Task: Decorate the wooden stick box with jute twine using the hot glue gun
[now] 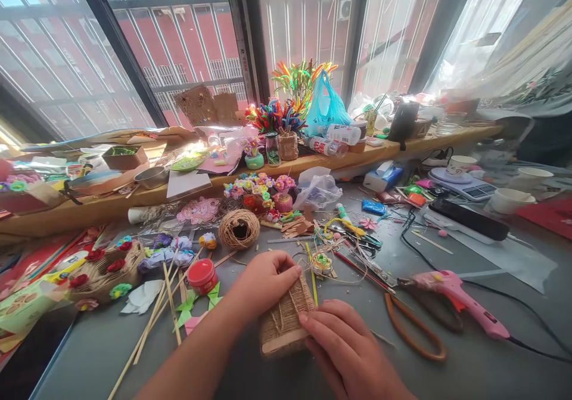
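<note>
Between my hands, over the near part of the table, is a small twine-wrapped box (286, 313) with a plain pale strip along its near edge. Loose strands of twine lie across its upper face. My left hand (272, 281) is closed on its far left side, thumb on top. At the near right side, my right hand (337, 340) grips it, fingertips pressed on the twine face and edge. Parts of the box are hidden under my fingers. Beyond my left hand sits a ball of jute twine (239, 229).
To the right lie scissors with brown handles (415, 328) and a pink hot glue gun (460, 298) with its cord. Wooden sticks (154, 316), a red jar (202, 276) and a twine basket with roses (107, 269) are at left. A shelf (214, 180) full of craft items runs below the windows.
</note>
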The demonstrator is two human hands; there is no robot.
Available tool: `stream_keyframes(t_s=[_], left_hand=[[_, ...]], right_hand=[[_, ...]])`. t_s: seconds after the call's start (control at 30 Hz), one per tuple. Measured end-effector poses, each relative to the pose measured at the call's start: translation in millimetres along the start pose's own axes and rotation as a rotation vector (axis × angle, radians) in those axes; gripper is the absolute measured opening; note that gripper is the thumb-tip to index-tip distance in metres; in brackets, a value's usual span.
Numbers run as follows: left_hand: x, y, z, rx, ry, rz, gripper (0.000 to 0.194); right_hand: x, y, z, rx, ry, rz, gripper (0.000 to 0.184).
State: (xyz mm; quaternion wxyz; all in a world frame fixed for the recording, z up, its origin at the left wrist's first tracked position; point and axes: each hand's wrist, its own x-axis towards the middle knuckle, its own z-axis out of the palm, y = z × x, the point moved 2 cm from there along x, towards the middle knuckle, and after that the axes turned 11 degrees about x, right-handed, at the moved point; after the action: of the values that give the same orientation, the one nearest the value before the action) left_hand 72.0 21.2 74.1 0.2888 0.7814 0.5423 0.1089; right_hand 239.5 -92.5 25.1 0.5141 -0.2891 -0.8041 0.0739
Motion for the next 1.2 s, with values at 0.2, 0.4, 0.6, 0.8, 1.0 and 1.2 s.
stream_keyframes(t_s=[0.2, 0.4, 0.6, 0.8, 1.0, 1.2], left_hand=[[-1.9, 1.4, -1.0, -0.005, 0.041, 0.021, 0.037], [-27.8, -7.4, -4.9, 0.063, 0.271, 0.141, 0.038], [-65.3, -17.2, 3.5, 0.239, 0.225, 0.468, 0.068], [-71.5, -14.9, 11.8, 0.245, 0.247, 0.499, 0.060], [-68.3, -13.4, 11.6, 0.231, 0.243, 0.512, 0.046], [-69.7, -14.0, 10.8, 0.234, 0.227, 0.513, 0.046]], right_hand=[[1.1, 3.7, -3.7, 0.123, -0.049, 0.098, 0.039], [-5.1, 13.4, -9.4, 0.071, 0.012, 0.249, 0.042], [-2.5, 19.1, -14.3, 0.039, -0.211, 0.242, 0.059], [-1.5, 20.3, -16.5, 0.052, -0.217, 0.260, 0.031], [0.7, 20.7, -16.4, 0.061, -0.165, 0.224, 0.025], [-3.7, 20.6, -13.8, 0.007, -0.049, 0.164, 0.034]])
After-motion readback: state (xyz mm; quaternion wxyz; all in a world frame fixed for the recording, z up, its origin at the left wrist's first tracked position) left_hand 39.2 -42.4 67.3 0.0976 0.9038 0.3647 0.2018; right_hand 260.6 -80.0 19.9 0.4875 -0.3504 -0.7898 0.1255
